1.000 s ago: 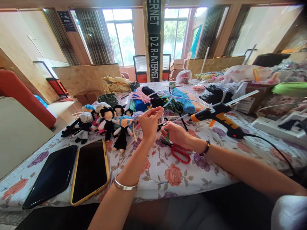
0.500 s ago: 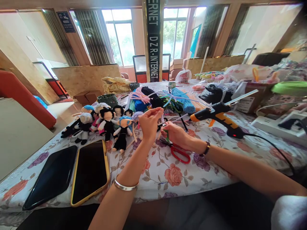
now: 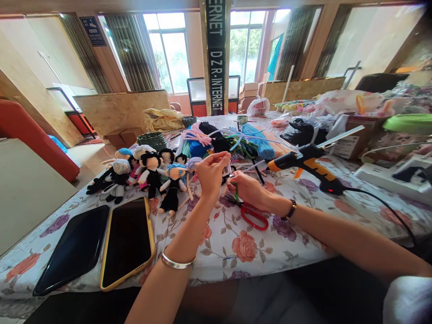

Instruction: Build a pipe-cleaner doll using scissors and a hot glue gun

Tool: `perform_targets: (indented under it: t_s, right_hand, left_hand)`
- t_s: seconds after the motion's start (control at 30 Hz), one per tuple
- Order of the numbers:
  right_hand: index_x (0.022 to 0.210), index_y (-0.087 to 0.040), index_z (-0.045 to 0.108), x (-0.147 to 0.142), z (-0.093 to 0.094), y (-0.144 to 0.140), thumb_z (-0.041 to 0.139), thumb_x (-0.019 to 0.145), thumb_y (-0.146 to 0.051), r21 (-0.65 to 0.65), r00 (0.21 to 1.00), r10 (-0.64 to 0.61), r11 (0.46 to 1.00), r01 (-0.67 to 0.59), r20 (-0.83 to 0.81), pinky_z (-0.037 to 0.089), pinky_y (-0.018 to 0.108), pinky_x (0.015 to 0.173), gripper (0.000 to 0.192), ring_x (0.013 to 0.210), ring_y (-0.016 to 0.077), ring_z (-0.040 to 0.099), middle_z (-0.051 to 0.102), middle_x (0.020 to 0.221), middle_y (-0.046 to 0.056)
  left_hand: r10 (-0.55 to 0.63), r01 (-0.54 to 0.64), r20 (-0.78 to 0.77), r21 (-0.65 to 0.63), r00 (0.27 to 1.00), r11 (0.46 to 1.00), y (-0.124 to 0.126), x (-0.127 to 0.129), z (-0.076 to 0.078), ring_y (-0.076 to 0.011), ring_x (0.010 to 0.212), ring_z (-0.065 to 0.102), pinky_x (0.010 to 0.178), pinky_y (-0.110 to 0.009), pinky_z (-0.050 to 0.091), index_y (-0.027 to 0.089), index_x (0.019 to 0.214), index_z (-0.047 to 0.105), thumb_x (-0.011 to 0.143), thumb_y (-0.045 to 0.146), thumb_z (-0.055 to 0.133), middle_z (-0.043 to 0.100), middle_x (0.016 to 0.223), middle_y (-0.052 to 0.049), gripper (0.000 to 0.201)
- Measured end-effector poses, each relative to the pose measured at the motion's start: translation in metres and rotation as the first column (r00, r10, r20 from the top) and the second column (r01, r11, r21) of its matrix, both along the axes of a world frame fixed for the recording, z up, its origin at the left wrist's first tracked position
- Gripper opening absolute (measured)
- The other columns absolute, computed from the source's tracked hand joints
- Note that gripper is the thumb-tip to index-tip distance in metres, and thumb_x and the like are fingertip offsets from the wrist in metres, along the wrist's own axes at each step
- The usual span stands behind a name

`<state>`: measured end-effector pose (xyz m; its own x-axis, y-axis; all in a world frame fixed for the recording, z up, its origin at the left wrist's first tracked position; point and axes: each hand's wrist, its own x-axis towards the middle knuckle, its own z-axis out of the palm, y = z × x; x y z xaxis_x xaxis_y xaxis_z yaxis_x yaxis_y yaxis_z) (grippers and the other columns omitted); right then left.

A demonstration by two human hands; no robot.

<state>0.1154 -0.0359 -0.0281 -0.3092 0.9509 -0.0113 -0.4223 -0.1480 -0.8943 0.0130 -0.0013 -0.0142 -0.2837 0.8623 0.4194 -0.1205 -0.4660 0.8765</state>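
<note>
My left hand is raised over the table, thumb and fingertips pinched on a thin pale lilac pipe cleaner that hangs toward the other hand. Just to the right, my right hand is closed round a small green-handled cutter; most of it is hidden by the fingers. The cutter's metal end is close to the lower part of the strand, but I cannot tell whether it touches. Red-handled scissors lie on the floral cloth beneath my right hand.
Several yarn-like dolls are grouped at the left, behind two phones, one black, one yellow-cased. A glue gun with a red light and cable stands at the right. Bundles of pipe cleaners lie behind my hands.
</note>
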Motion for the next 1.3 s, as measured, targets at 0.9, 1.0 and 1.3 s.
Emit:
perform_targets:
  t_s: [0.9, 1.0, 1.3]
  right_hand:
    - [0.067, -0.021, 0.035, 0.0001, -0.0040, 0.0014, 0.062, 0.059, -0.023, 0.003, 1.000, -0.002, 1.000, 0.002, -0.017, 0.028, 0.026, 0.058, 0.029, 0.057, 0.0092, 0.039, 0.040, 0.058, -0.007]
    - [0.066, -0.020, 0.039, 0.0010, -0.0065, 0.0023, 0.060, 0.062, -0.027, 0.020, 1.000, -0.016, 1.000, 0.016, -0.003, 0.030, 0.026, 0.060, 0.023, 0.059, 0.0096, 0.040, 0.044, 0.059, -0.006]
    - [0.072, -0.021, 0.037, 0.0061, -0.0064, 0.0076, 0.053, 0.068, -0.038, 0.106, 0.992, 0.011, 0.994, -0.024, 0.126, 0.035, 0.027, 0.061, 0.024, 0.060, 0.0111, 0.042, 0.045, 0.063, -0.003]
  left_hand:
    - [0.008, -0.008, -0.016, 0.002, 1.000, 1.000, -0.0010, -0.0004, 0.0001, -0.0109, 0.062, 0.062, 0.062, -0.022, 0.046, 0.016, 0.075, 0.074, 0.062, 0.034, 0.074, 0.068, 0.063, -0.002, 0.022]
    - [0.006, -0.006, -0.013, 0.005, 1.000, 1.000, -0.0007, -0.0006, 0.0002, -0.0107, 0.061, 0.061, 0.061, -0.021, 0.047, 0.016, 0.076, 0.074, 0.062, 0.034, 0.074, 0.067, 0.063, -0.002, 0.022]
    - [0.039, -0.039, 0.005, -0.002, 0.999, 0.999, 0.0018, -0.0023, -0.0012, -0.0106, 0.060, 0.061, 0.059, -0.021, 0.047, 0.016, 0.077, 0.074, 0.062, 0.034, 0.074, 0.066, 0.062, -0.002, 0.023]
